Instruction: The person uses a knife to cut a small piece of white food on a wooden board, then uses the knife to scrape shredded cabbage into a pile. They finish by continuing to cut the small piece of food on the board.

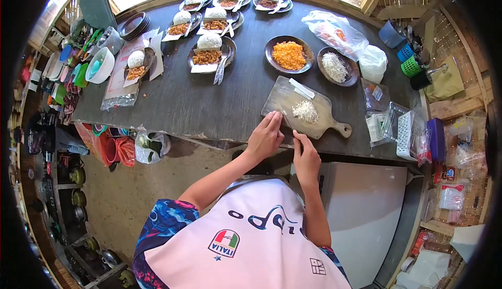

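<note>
A wooden cutting board (321, 106) with a handle lies at the table's front edge. Pale shredded strips (305, 111) form a small pile on it, and white sticks (301, 88) rest above the pile. My left hand (265, 136) presses its closed fingertips on the board's left front part, over a small pale piece (284, 112). Beside it my right hand (306, 155) is closed around a knife, its thin blade pointing up-left toward the left fingertips; the handle is hidden in the fist.
Behind the board stand a plate of shredded orange food (288, 55) and a bowl of white shreds (334, 67). Several plates with rice and cutlery, such as one plate (234, 54), stand further left. Plastic bags (373, 64) and a white basket (405, 136) are right.
</note>
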The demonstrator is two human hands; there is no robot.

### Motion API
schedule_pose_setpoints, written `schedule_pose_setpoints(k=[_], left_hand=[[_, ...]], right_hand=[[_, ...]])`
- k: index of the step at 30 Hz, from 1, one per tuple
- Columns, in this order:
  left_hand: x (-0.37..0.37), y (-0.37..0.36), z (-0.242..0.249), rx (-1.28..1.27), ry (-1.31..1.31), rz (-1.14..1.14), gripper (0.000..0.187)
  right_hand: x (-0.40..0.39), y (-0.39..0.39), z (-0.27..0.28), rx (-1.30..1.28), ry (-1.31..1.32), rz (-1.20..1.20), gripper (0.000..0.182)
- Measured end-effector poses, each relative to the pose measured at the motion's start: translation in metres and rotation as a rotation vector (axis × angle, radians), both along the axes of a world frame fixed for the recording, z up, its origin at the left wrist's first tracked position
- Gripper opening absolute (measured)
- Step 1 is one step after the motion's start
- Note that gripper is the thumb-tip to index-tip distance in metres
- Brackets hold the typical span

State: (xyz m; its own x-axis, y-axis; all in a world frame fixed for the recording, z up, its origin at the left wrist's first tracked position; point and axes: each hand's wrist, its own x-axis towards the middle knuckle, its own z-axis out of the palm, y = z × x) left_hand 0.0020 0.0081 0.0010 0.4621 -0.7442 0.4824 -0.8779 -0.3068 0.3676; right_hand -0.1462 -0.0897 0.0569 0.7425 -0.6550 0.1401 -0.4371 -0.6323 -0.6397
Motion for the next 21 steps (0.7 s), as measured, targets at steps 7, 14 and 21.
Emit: schedule_pose_setpoints(k=[7,14,21], left_hand=[[-0.005,0.003,-0.005,0.038,-0.010,0.009,0.060],[-0.007,0.003,-0.007,0.014,-0.011,0.037,0.057],[-0.007,0.003,-0.006,0.023,0.012,0.030,0.059]], right_hand=[[0.000,0.003,-0.006,0.018,0.006,0.003,0.024],[-0.004,0.004,0.005,0.035,0.053,0.000,0.024],[0.011,-0.004,-0.011,0.023,-0.065,0.040,0.025]])
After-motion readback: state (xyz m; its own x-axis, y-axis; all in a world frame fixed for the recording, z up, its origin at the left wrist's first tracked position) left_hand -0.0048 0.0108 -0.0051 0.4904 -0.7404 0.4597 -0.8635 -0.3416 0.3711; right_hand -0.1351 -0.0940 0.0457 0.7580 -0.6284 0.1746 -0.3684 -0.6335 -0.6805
